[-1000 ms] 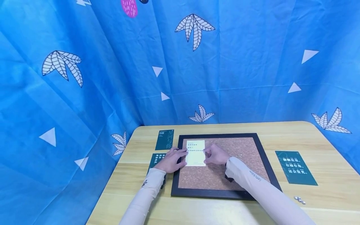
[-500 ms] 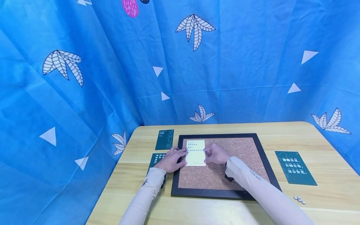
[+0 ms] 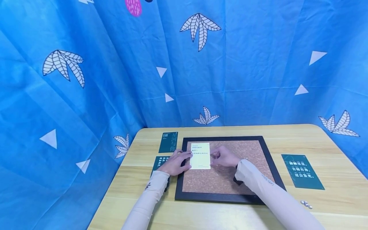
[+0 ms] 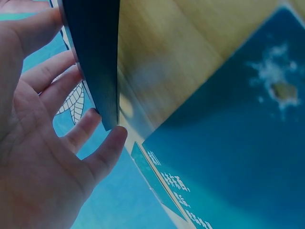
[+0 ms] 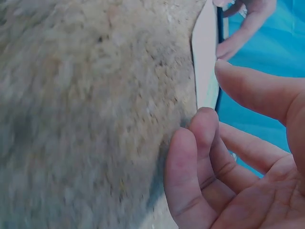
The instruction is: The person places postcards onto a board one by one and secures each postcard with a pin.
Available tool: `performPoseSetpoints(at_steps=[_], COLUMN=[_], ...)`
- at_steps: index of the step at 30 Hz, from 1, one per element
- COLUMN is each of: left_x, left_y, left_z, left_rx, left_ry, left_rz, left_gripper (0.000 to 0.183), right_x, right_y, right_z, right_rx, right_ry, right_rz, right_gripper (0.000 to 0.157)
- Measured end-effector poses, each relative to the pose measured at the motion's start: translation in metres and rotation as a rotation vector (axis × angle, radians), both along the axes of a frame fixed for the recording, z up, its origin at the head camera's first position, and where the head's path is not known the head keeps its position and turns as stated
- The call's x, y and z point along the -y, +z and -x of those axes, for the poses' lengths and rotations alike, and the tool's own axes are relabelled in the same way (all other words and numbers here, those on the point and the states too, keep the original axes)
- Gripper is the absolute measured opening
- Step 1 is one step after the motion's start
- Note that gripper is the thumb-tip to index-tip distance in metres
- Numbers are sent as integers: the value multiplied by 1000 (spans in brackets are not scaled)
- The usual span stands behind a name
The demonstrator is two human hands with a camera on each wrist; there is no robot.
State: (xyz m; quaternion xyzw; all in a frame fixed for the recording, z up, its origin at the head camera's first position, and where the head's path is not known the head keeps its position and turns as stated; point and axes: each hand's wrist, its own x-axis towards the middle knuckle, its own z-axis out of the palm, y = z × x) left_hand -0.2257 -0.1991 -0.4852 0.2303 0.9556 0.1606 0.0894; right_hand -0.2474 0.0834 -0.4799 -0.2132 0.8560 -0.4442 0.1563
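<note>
A pale yellow card (image 3: 200, 159) printed with dark characters lies on the left part of a cork board (image 3: 207, 183) with a black frame. My left hand (image 3: 173, 163) reaches over the frame's left side, fingers extended, index finger and thumb at the card's left edge. In the left wrist view, its little finger (image 4: 114, 143) is at the outer edge of the black frame (image 4: 97, 57). My right hand (image 3: 226, 157) hovers close over the cork, just right of the card. In the right wrist view its thumb (image 5: 252, 88) and loosely bent fingers are apart, with nothing between them.
Two dark green cards lie left of the board: one at the back (image 3: 168, 142), the other (image 3: 159, 163) partly under my left arm. A third green card (image 3: 302, 172) lies right of the board. Several small silvery pieces (image 3: 306, 204) sit near the front right. A blue curtain (image 3: 244, 80) hangs behind.
My right hand has let go of the card's right edge and shifted slightly right. The left hand and the card have stayed in place.
</note>
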Motion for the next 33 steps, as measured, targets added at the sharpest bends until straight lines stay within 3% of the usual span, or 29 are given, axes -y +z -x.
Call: performPoseSetpoints(at_steps=[21,25,33], left_x=[5,4,4], left_y=[-3,-2,-5], left_z=[5,6,4], left_rx=[9,11,15], left_ry=[-18,-6,-14], left_rz=[-6,-9,-6], left_gripper=[56,56,57], right_x=[-71,-93,-142], right_y=[32,38,37], right_z=[-20,-30,-64], right_rx=[-176,-221,-213], right_ry=[-69,-98,-181], right_rz=[-58,-92,-167], right_gripper=[39,37,38])
